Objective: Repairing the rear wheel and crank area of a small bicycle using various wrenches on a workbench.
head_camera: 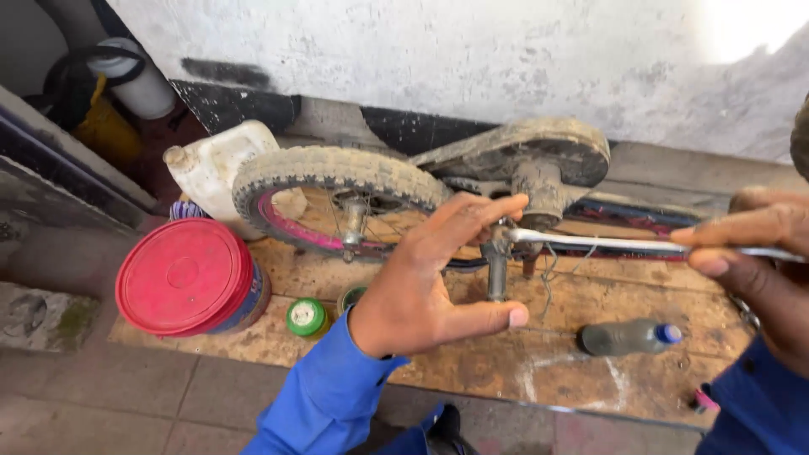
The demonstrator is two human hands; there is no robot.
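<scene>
The right hand (758,253) is gripping a long silver metal wrench (607,243) lying level, its head reaching left to the grimy grey crank bolt (499,240), where the spread-open, empty left hand (430,278) is hovering nearer.

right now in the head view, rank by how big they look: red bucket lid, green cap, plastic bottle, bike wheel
1. bike wheel
2. red bucket lid
3. plastic bottle
4. green cap

All four sit at a similar distance from the camera, so the order looks safe.
</scene>
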